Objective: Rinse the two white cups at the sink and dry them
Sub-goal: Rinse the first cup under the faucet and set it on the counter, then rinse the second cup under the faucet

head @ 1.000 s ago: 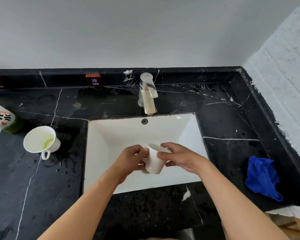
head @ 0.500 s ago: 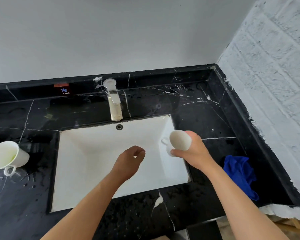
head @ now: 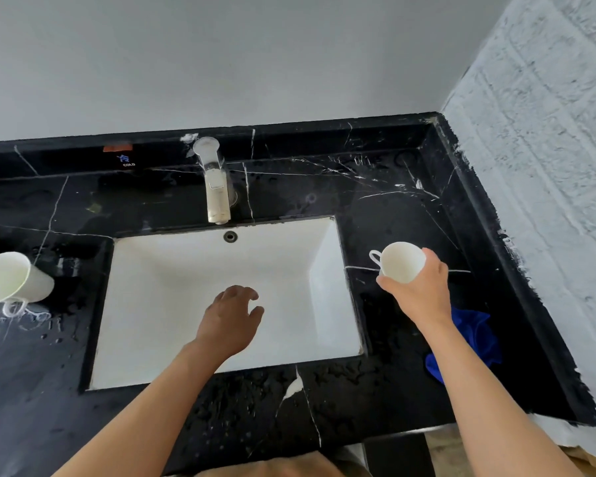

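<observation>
Small white ceramic cup w/ thin loop handle [head: 401, 261] held in right hand [head: 418, 292], out over black white-veined marble tabletop [head: 386, 208] just right of white rectangular sink basin [head: 193, 284]. Tipped away, base toward camera, handle pointing left. Fingers [head: 435, 261] wrapped round cup body, thumb on near-left side, gripping firmly.

Second white ceramic cup [head: 11, 278] on tabletop at far left, well apart from first; looks tilted w/ mouth toward camera, pale yellowish tint inside, handle at bottom. Water droplets on marble around it.

Left hand [head: 233, 321] above middle of basin, empty, fingers loosely curled and spread, touching nothing.

Chrome faucet [head: 215, 187] at back edge of basin, spout over overflow hole [head: 230, 236]. Crumpled blue cloth [head: 475, 342] on tabletop near right forearm, partly hidden behind it. Small "COLD" label [head: 128, 160] on backsplash left of faucet. Grey wall behind, white textured wall [head: 544, 132] on right.
</observation>
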